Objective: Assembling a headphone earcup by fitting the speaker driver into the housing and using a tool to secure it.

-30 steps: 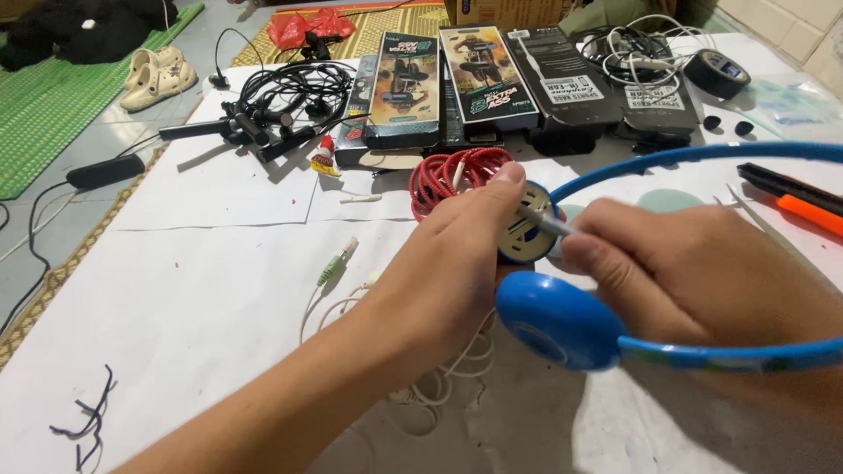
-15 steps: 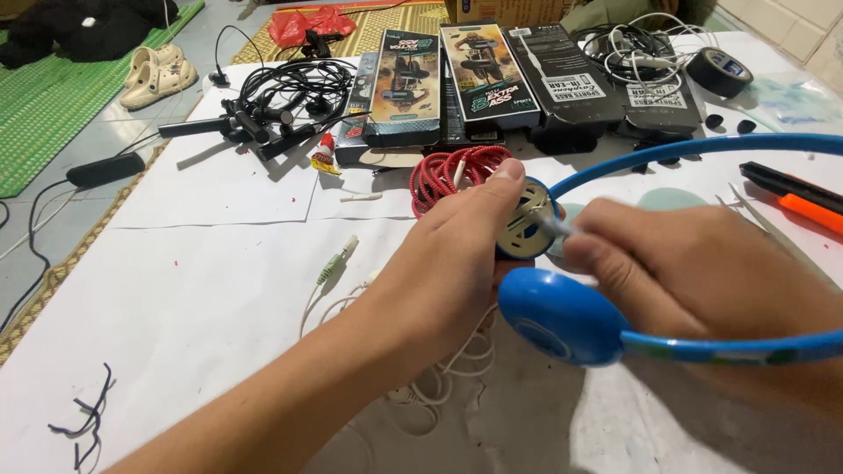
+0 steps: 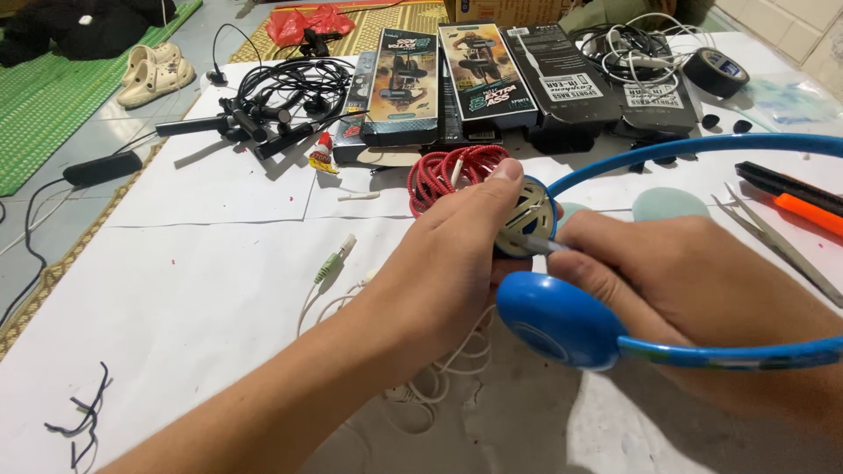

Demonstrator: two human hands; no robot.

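White paper sheets (image 3: 202, 290) cover the work surface, with a green mat (image 3: 53, 96) and a pair of pale sandals (image 3: 156, 72) on the grey floor beyond its far-left edge. Left of the blue headphones (image 3: 562, 318) by a long way, near the front edge, lies a scrap of black wire offcuts (image 3: 83, 417). Further back on that side a tangle of black earphone cables (image 3: 281, 96) sits beside a black plug block (image 3: 101, 167). A green audio jack (image 3: 332, 262) on a thin white cable (image 3: 430, 382) lies just left of the left hand.

Behind the headphones, a row of boxed earphone packages (image 3: 479, 79) stands along the far edge, with a coil of red cable (image 3: 448, 171) just in front of them.

The left hand (image 3: 439, 263) is closed around the open earcup (image 3: 524, 218), thumb on its upper rim, so the pale grille faces up. The right hand (image 3: 694, 281) is curled shut, pinching a thin metal-tipped tool (image 3: 536, 244) whose point touches the grille; how the rest of the tool looks is hidden by the fingers. The headphones' other earcup, a solid blue disc, sits just in front of both hands, and the blue headband (image 3: 702, 147) arcs away to the right and back under the right wrist.

Behind the headband lie two pale foam ear pads (image 3: 669, 204). Right of the headphones are metal tweezers (image 3: 777, 241) and an orange-and-black utility knife (image 3: 795, 195); far back on the right sit a roll of black tape (image 3: 716, 70) and a bundle of white cables (image 3: 632, 48).
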